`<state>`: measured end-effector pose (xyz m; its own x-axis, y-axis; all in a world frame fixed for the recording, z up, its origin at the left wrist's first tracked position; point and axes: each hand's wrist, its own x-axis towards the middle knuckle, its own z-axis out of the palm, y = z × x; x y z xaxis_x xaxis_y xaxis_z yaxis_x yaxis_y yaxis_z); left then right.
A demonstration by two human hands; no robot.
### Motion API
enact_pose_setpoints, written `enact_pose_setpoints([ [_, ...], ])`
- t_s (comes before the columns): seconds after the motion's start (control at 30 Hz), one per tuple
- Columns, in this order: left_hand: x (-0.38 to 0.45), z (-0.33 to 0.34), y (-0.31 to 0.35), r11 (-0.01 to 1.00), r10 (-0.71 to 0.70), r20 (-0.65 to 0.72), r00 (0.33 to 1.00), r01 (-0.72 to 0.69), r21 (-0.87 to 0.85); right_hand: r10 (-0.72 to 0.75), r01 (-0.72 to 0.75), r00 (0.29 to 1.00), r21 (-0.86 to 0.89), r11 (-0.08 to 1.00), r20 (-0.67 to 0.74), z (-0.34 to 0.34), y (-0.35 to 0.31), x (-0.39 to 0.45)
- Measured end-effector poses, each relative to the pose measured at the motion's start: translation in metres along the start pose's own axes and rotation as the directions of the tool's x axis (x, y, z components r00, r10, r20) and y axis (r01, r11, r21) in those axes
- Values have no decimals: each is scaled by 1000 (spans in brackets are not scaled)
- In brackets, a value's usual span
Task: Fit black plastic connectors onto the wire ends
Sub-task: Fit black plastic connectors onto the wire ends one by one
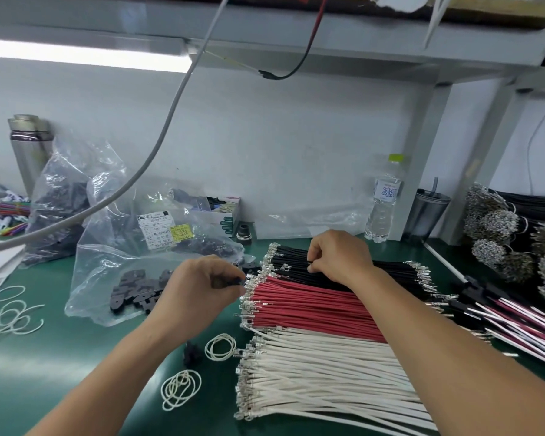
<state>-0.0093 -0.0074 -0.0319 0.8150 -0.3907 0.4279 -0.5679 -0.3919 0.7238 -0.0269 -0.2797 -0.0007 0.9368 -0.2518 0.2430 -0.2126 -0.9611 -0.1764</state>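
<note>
Head view is showing a clear bag [107,265] lying open on the green surface [60,357], black connectors [132,294] spilling inside it. Black wires [296,262], red wires [306,306] and white wires [321,372] are lying side by side, long axes running left-right, metal terminals pointing left. Left hand [202,287] is pinching a connector [233,281] at the red terminals; right hand [337,256] is pinching a black wire.
</note>
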Motion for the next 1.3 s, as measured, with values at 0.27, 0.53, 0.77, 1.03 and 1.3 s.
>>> enact_pose_setpoints([
  [0.27, -2, 2, 9, 974, -136, 21, 990, 138, -180, -323, 311, 865, -95, 946, -384, -29, 5, -14],
  [0.53, -9, 6, 21, 805, -207, 148, 967, 255, -535, -394, 474, 645, -61, 878, -654, -25, -10, -98],
  [0.77, -15, 12, 31, 731, -176, 244, 954, 293, -616, -307, 467, 763, 156, 870, -568, -5, -7, -112],
  [1.03, -18, 13, 34, 705, -203, 250, 947, 318, -634, -262, 457, 812, 291, 840, -521, -3, -8, -113],
  [1.3, -18, 14, 34, 701, -189, 253, 949, 311, -642, -243, 440, 825, 310, 843, -511, -6, -7, -114],
])
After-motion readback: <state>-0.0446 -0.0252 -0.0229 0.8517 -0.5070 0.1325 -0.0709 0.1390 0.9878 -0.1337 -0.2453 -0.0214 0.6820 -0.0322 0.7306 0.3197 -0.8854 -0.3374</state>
